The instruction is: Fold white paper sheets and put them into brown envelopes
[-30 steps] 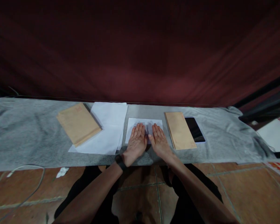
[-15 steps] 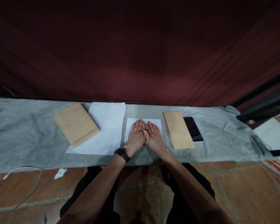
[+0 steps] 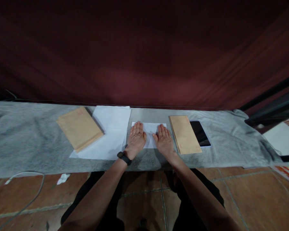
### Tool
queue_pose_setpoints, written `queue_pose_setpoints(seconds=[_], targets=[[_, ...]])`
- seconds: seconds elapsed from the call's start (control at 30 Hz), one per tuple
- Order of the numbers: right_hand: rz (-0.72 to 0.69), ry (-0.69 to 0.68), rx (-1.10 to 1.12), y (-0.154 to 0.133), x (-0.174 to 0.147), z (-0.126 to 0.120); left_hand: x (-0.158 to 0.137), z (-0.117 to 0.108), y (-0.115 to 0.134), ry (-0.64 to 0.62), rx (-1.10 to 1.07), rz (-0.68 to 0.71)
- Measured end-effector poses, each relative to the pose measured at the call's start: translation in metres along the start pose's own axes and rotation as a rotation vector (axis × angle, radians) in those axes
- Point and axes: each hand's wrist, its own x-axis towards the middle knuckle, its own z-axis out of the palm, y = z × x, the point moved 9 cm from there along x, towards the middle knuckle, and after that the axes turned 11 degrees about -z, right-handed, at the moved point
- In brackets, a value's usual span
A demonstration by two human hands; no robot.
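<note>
A small white sheet of paper (image 3: 149, 136), seemingly folded, lies flat in front of me on the grey cloth. My left hand (image 3: 136, 136) rests palm down on its left side, fingers stretched out. On the right side of the same sheet, my right hand (image 3: 163, 138) also lies flat, with its thumb pointing inward. The middle of the sheet shows between the two hands. Just left of them is a stack of larger white paper sheets (image 3: 113, 128). Brown envelopes (image 3: 185, 134) lie in a pile close to my right hand.
Another pile of brown envelopes (image 3: 79, 128) partly covers the white stack. A dark-screened phone (image 3: 200, 134) sticks out from under the right envelopes. The grey cloth (image 3: 33, 138) covers a narrow table before a dark red curtain (image 3: 144, 64). A white cable (image 3: 42, 179) hangs at the front left.
My hands were side by side at the middle of the sheet. They have slid apart, the left one leftward and the right one rightward, both still flat on the paper.
</note>
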Motion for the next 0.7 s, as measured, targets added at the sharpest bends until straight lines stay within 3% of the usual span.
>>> queue_pose_setpoints(seconds=[0.5,0.7], targets=[[0.017,0.013,-0.044,0.012,-0.015,-0.01,-0.011,-0.011,-0.019,0.083,-0.047,-0.017],[-0.068,0.011,0.094,-0.008,-0.014,-0.018,-0.04,-0.015,0.011,0.106,-0.097,0.175]])
